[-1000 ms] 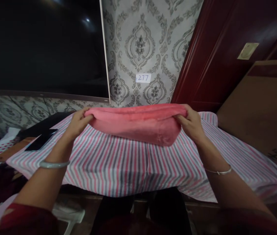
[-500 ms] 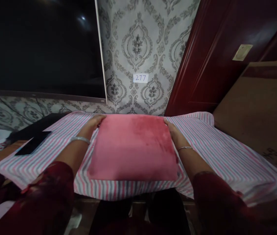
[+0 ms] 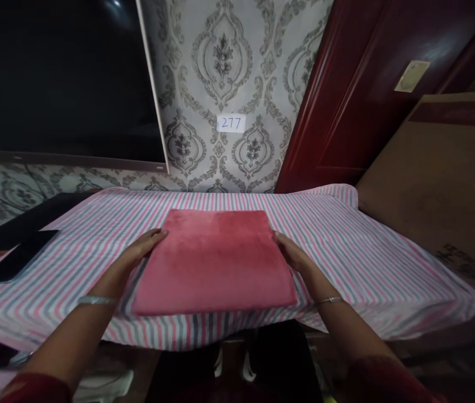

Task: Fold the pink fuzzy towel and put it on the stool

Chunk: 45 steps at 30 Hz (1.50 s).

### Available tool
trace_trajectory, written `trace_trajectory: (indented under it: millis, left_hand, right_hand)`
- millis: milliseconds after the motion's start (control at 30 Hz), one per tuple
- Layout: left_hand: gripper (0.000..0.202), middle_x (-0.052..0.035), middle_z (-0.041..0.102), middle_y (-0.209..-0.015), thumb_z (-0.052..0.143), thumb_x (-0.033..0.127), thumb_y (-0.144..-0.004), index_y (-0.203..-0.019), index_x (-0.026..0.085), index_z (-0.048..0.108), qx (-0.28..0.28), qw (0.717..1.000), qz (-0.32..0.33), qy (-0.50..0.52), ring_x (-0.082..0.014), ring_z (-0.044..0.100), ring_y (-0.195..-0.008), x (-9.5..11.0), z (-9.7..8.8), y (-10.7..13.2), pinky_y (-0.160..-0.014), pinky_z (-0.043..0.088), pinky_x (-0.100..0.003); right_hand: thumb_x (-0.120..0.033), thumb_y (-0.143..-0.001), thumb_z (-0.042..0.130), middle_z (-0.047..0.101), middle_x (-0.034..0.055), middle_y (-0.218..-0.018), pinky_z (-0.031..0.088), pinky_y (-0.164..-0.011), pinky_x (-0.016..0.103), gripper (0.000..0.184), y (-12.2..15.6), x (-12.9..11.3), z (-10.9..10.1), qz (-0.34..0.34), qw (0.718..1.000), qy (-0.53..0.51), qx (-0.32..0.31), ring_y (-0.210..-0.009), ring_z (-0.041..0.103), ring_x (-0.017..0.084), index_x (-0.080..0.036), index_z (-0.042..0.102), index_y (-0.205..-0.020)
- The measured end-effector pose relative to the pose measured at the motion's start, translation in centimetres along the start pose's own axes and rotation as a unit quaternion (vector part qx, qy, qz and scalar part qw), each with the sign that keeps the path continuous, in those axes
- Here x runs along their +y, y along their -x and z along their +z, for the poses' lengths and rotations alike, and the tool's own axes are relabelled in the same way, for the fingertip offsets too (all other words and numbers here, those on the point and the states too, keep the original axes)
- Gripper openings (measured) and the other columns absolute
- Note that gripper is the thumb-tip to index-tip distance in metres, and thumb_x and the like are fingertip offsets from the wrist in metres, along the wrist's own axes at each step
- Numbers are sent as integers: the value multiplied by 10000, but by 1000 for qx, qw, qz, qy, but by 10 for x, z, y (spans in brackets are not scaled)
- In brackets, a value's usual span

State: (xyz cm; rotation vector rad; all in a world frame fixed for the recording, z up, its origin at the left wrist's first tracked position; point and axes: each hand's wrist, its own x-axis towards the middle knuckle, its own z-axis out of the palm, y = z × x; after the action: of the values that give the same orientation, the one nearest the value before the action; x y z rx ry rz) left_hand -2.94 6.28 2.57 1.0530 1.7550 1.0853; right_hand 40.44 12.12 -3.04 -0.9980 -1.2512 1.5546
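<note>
A square pink plush cushion (image 3: 216, 263) lies flat on the striped cloth, near the front edge of the table. My left hand (image 3: 149, 243) is at its left side, the fingers against the edge. On the opposite side my right hand (image 3: 290, 251) presses at the right edge, its thumb towards the top face. The fingers' undersides are hidden by the hands and the cushion's rim. Each wrist wears a bracelet.
A pink, grey and white striped cloth (image 3: 358, 263) covers the table. A dark phone (image 3: 19, 257) lies at the left. A large cardboard box (image 3: 442, 173) stands at the right. Behind are a television (image 3: 61, 84), patterned wallpaper and a dark red door (image 3: 354, 89).
The cushion has come down flat and nearer to me, baring cloth behind it. Both hands have moved nearer along its sides. The view has shifted slightly.
</note>
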Motion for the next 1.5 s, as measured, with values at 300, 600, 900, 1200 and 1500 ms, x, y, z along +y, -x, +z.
trace_trajectory:
  millis: [300,600,900,1200,1500]
  left_hand:
    - [766,-164,670,-1300,776,487,-733,-1407,229,518,-33,996,17,82,-316,705,-1074,-16,15,15,-811,605,-403]
    - [820,-125,677,-1306,757,387,-729,-1487,272,465,-43,993,89,69,-302,702,-1091,-12,17,15,-842,606,-387]
    - [944,-116,667,-1307,849,317,-624,-1489,283,471,-35,987,124,95,-284,704,-1058,53,-3,8,-880,595,-401]
    - [755,-157,720,-1108,829,317,-662,-1350,134,579,44,997,65,-7,-288,718,-963,35,23,-33,-855,578,-416]
    - [583,-141,717,-1225,807,482,-678,-1149,157,691,5,999,32,-16,-303,656,-1169,6,15,-19,-955,543,-359]
  right_hand:
    - [-473,-753,797,732,64,-1196,570,-918,419,570,22,-4,20,5,999,-39,14,-1009,725,260,-261,591,-1240]
    - [-381,-632,836,760,49,-1078,589,-777,377,602,22,-13,32,-23,999,-42,20,-887,735,258,-247,600,-1170]
    - [-365,-632,838,758,45,-1105,594,-802,409,792,27,-60,33,-80,993,-31,85,-940,736,285,-280,525,-1354]
    - [-326,-602,832,788,90,-957,609,-853,471,505,17,-8,34,6,986,-121,119,-901,753,313,-208,631,-1050]
    - [-366,-625,859,801,80,-908,619,-822,431,456,17,19,27,11,982,-142,126,-833,767,287,-195,671,-1003]
